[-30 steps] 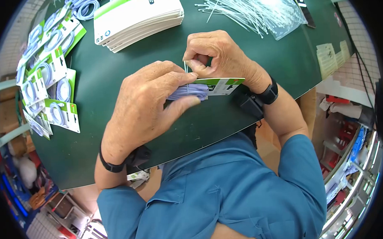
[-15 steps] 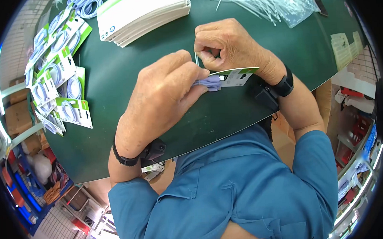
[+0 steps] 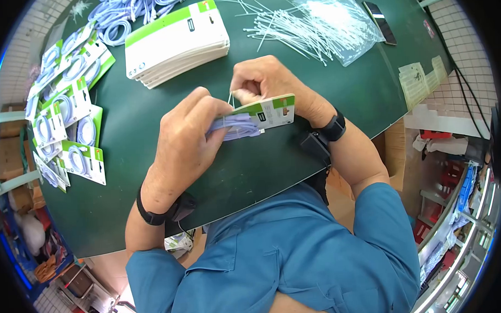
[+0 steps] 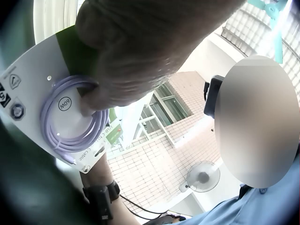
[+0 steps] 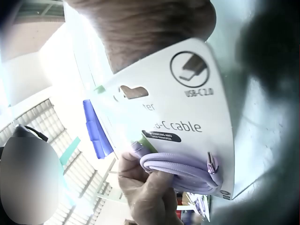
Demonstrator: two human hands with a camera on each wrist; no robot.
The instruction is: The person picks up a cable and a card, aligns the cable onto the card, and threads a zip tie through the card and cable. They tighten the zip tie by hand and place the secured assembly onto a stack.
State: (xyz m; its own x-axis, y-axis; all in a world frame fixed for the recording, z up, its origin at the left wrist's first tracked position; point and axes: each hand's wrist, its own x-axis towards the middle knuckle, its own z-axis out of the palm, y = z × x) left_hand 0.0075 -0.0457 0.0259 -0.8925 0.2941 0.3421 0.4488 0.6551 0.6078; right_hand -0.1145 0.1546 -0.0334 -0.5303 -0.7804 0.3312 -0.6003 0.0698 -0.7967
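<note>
My left hand grips a white and green card together with the coiled lilac cable lying against it. In the left wrist view a thumb presses over the coil, on the card's printed face. At the card's upper edge my right hand pinches a thin white tie, its fingers curled. The right wrist view shows the card upright, with the cable held by the left fingers; the right fingertips are hidden there.
A stack of cards stands beyond the hands. Carded cables lie at the left, loose cables behind them. White ties, a clear bag and a phone lie at the back right.
Both hands and the card have shifted left in the head view, which has also moved. The card now shows more of its printed face. The grips look the same.
</note>
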